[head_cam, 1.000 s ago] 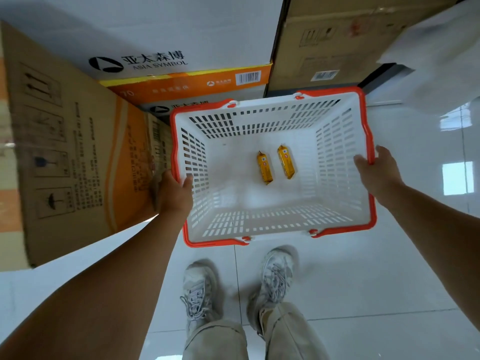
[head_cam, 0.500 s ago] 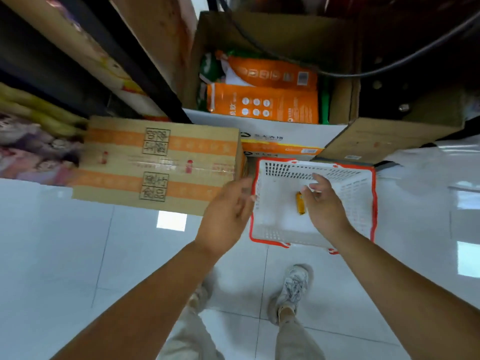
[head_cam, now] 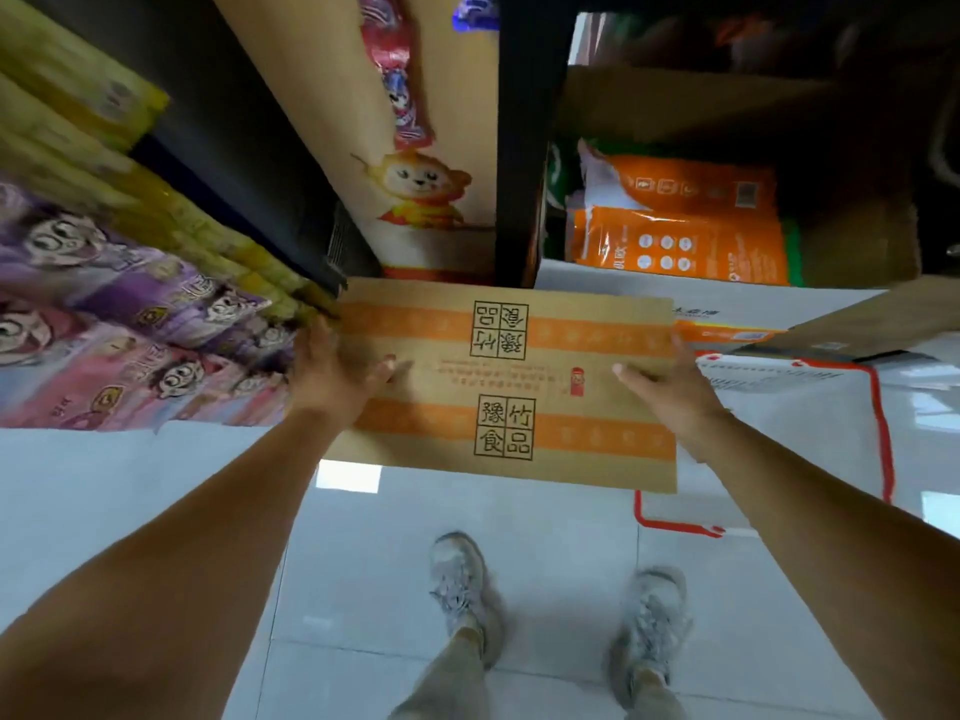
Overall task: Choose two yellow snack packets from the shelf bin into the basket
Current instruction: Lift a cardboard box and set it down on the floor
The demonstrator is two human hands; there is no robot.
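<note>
The white basket with a red rim [head_cam: 883,439] stands on the floor at the right, its left part hidden behind a cardboard box [head_cam: 519,376] with orange stripes. Its inside is blurred and I see no packets in it. Yellow snack packets [head_cam: 171,215] lie stacked on the shelf at the upper left. My left hand [head_cam: 332,376] hovers over the box's left edge with fingers spread, holding nothing. My right hand [head_cam: 670,392] reaches over the box's right edge, fingers straight and empty.
Purple and pink cartoon packets [head_cam: 130,330] fill the shelf below the yellow ones. Orange bags [head_cam: 675,241] sit in an open carton at the upper right. A dark shelf post [head_cam: 514,148] rises behind the box. My shoes [head_cam: 462,579] stand on white floor tiles.
Both hands let go of the basket, which stayed on the floor, and rose toward the shelf. My view swung up and left, so the shelf packets came into sight.
</note>
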